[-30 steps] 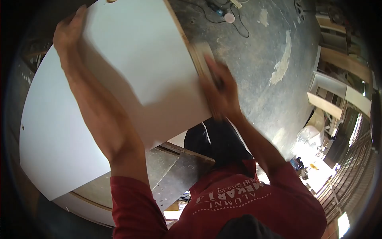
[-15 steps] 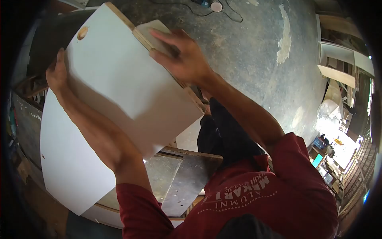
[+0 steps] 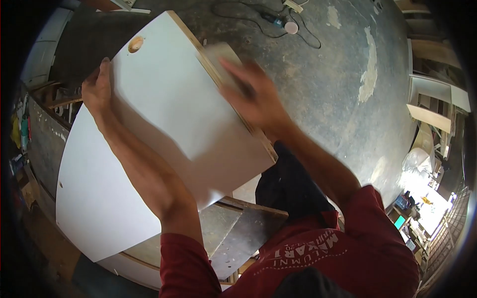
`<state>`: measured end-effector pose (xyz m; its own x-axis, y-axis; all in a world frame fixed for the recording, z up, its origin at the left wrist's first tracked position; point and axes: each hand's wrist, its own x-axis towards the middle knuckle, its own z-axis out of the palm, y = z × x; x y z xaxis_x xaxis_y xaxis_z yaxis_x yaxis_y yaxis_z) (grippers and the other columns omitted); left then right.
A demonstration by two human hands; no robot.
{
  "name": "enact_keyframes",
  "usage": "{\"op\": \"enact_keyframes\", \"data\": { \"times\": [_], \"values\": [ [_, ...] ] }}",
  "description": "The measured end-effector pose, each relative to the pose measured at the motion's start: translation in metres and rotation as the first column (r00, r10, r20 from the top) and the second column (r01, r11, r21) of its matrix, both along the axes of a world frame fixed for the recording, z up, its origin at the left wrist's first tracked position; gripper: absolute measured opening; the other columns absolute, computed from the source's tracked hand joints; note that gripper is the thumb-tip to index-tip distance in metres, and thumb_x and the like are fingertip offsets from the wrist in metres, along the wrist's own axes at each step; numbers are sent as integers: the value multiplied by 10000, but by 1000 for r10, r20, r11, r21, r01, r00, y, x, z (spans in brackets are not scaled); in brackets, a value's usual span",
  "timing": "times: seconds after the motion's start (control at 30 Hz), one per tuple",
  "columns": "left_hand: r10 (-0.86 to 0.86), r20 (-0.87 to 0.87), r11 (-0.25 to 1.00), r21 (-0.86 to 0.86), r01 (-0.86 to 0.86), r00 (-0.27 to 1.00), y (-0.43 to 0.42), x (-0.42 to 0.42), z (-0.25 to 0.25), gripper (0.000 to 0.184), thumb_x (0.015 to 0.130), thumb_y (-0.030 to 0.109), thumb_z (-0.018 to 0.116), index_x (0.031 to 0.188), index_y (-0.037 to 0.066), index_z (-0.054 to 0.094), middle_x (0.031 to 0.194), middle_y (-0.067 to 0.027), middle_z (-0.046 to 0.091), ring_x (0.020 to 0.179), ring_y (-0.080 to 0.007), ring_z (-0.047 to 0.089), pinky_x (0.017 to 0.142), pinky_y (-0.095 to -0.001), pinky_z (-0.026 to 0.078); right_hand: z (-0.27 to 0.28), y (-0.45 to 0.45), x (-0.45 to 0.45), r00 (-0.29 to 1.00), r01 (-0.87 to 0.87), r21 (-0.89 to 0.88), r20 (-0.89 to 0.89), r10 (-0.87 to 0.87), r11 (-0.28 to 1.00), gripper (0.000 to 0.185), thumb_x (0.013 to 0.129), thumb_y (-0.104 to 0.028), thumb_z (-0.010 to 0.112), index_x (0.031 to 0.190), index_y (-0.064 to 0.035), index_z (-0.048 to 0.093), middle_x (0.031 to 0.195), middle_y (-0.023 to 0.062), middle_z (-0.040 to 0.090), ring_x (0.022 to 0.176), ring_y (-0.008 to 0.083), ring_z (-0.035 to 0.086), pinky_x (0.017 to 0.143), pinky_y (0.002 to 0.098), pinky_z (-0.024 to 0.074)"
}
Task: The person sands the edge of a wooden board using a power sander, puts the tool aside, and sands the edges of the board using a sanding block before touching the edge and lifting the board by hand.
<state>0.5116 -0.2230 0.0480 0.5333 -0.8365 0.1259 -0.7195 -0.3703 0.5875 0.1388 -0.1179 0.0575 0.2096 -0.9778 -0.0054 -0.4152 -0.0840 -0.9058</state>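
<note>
A white board [image 3: 159, 74] with a raw wooden edge and a round hole near its top corner is tilted up in front of me. My left hand [image 3: 98, 94] grips its left edge, with the thumb up along the rim. My right hand [image 3: 256, 99] is closed on a flat, pale block [image 3: 223, 55], which lies against the board's right edge. The block and fingers are smeared by motion, and the block's underside is hidden. Another white board [image 3: 94, 198] lies below the tilted one.
The boards are over a worn workbench [image 3: 213, 233] in front of my body. On the concrete floor [image 3: 338, 99] lies a corded power tool with a pink disc [image 3: 291, 28]. Shelving pieces [image 3: 432, 94] stand at the right, and a dark cabinet is at the left.
The whole view has shifted, so the board and both hands appear further right and lower. My right hand and the block are blurred along the board's edge; my left hand keeps its grip.
</note>
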Motion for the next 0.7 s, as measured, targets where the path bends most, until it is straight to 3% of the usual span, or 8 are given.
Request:
{"op": "enact_keyframes", "data": {
  "times": [0.1,0.2,0.27,0.3,0.4,0.5,0.6,0.7],
  "values": [
    [9,-33,1000,-9,-9,999,4,-1,-1,729,790,617,659,1157,-7,745,1187,-236,721,1189,-372,651,1051,-389,455,26,110,-53,999,-32,140,-22,35,990,594,890,-244,735,1449,-122,578,1454,312,470,1368,445,479,1120,481,411],
    [72,-22,997,21,-71,997,8,-18,10,735,789,616,658,1166,-9,741,1176,-240,723,1181,-377,654,1047,-390,461,22,88,-44,997,-53,130,-40,59,990,600,889,-221,731,1453,-97,569,1482,288,451,1390,430,465,1150,474,381],
    [40,-23,999,26,-40,999,7,-14,9,732,789,620,662,1168,-1,745,1166,-234,728,1167,-378,662,1042,-385,466,0,-14,5,997,-75,-123,-40,71,990,566,931,-244,707,1441,-44,567,1311,189,619,1262,278,575,1034,400,455],
    [25,-10,999,33,-25,1000,8,-14,10,728,788,626,667,1160,5,752,1159,-226,732,1149,-369,673,1033,-383,474,-11,-72,39,999,1,-82,-49,-5,997,589,909,-262,739,1433,-49,575,1214,174,671,1177,256,617,980,371,474],
    [65,-47,996,70,-62,997,7,-15,9,729,793,632,664,1155,6,753,1155,-217,735,1141,-358,681,1023,-387,483,27,-182,98,994,-87,152,-48,95,985,576,960,-360,631,1398,9,570,1313,305,626,1250,399,609,1082,427,449],
    [88,-20,994,66,-87,996,10,-21,17,672,801,619,657,1119,38,776,1086,-202,755,1101,-363,695,1013,-401,492,-14,-127,68,999,13,-137,-29,-17,991,620,881,-361,746,1409,-69,601,1198,235,661,1100,316,648,940,407,501],
    [104,-38,992,71,-101,994,11,-27,21,635,803,609,651,1097,64,790,1033,-188,767,1067,-369,703,1011,-408,497,-3,-17,10,999,-37,-131,1,38,991,600,891,-265,744,1432,-65,580,1200,213,669,1138,306,631,1000,415,470],
    [123,-56,990,75,-119,991,12,-32,24,613,808,597,646,1086,71,795,994,-182,771,1035,-368,709,1013,-407,497,-11,-45,25,1000,-15,-125,-4,15,992,599,895,-254,741,1435,-58,576,1201,202,666,1119,287,628,984,402,468]
  ]
}}
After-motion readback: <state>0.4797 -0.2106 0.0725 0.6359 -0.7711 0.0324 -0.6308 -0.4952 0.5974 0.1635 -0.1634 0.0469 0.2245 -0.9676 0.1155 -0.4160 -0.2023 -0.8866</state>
